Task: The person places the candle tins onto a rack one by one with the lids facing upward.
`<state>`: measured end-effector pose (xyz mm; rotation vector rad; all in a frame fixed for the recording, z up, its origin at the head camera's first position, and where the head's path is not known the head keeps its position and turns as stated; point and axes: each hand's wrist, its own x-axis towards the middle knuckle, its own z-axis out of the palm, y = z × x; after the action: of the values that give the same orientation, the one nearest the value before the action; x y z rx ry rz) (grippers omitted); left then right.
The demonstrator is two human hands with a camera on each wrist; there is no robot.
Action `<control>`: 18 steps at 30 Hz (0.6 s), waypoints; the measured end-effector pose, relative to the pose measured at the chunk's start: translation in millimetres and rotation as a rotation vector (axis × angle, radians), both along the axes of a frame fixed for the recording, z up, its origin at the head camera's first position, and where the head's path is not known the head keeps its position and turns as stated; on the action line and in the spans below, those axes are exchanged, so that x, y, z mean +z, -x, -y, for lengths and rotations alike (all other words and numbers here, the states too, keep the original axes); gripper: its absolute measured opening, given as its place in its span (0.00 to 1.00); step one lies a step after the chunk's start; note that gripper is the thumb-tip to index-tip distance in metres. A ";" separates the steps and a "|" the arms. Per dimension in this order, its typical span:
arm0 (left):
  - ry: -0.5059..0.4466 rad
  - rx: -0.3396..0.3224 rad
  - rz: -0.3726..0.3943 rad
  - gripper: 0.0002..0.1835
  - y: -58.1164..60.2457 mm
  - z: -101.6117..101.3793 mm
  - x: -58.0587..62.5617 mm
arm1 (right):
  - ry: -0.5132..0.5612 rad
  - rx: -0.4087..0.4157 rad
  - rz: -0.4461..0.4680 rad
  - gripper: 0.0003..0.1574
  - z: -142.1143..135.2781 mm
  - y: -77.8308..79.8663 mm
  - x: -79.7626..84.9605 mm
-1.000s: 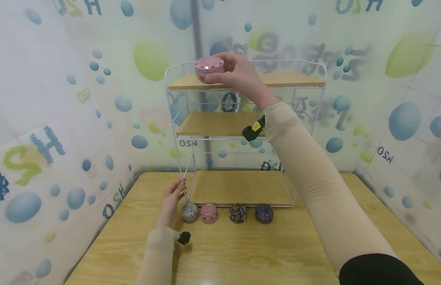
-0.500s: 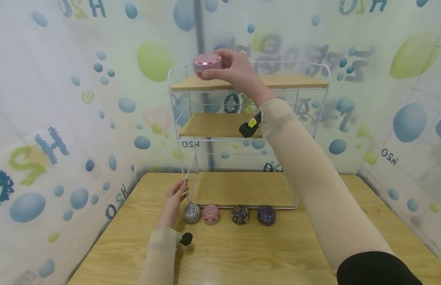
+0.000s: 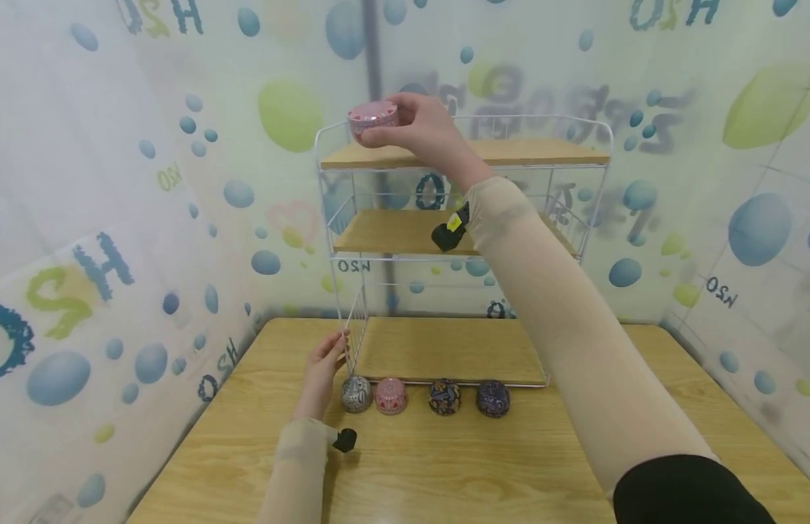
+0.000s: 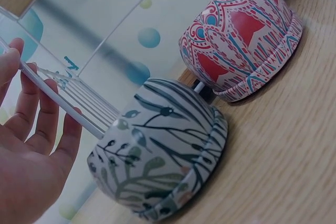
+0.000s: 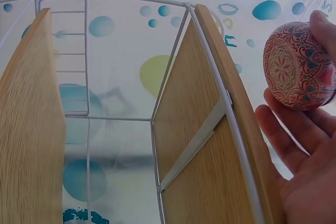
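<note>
High up at the left end of the rack's top shelf [image 3: 522, 151], my right hand [image 3: 426, 137] grips a small round pink patterned tin [image 3: 372, 115] between thumb and fingers. The right wrist view shows the tin's ornate round face [image 5: 283, 66] beyond the board's edge. Low on the left, my left hand [image 3: 319, 371] holds the white wire rack [image 3: 335, 291] by its front upright, thumb and fingertips on the post [image 4: 63, 106]. Beside that hand lies a white tin with dark leaf patterns [image 4: 157, 148], then a red-and-white patterned tin [image 4: 241, 38].
Two dark patterned tins, one floral [image 3: 445, 397] and one purple [image 3: 493, 398], continue the row before the bottom shelf [image 3: 450, 349]. A middle shelf [image 3: 391, 229] sits between. The rack stands on a wooden table [image 3: 405, 466] against a bubble-print curtain [image 3: 287, 116].
My right hand has shifted left and slightly up relative to the rack, carrying the pink tin. My left hand stays on the upright. The head view has shifted slightly.
</note>
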<state>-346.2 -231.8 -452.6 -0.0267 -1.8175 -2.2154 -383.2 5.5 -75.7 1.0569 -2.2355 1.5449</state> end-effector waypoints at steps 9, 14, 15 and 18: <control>-0.027 -0.034 0.008 0.18 -13.6 -3.0 14.0 | -0.081 -0.055 0.039 0.35 9.1 1.9 2.9; -0.020 -0.044 0.002 0.19 -17.5 -4.5 19.3 | -0.122 -0.071 0.044 0.34 10.0 3.8 1.2; -0.016 -0.043 0.002 0.19 -17.3 -4.5 19.6 | -0.130 -0.075 0.038 0.33 10.1 3.8 0.9; -0.025 -0.038 0.001 0.19 -16.9 -4.4 20.1 | -0.155 -0.090 0.018 0.33 11.4 3.4 0.3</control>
<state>-329.3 -227.4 -432.5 -0.0551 -1.8040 -2.2639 -386.6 -6.0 -75.4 0.9706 -2.4132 1.3693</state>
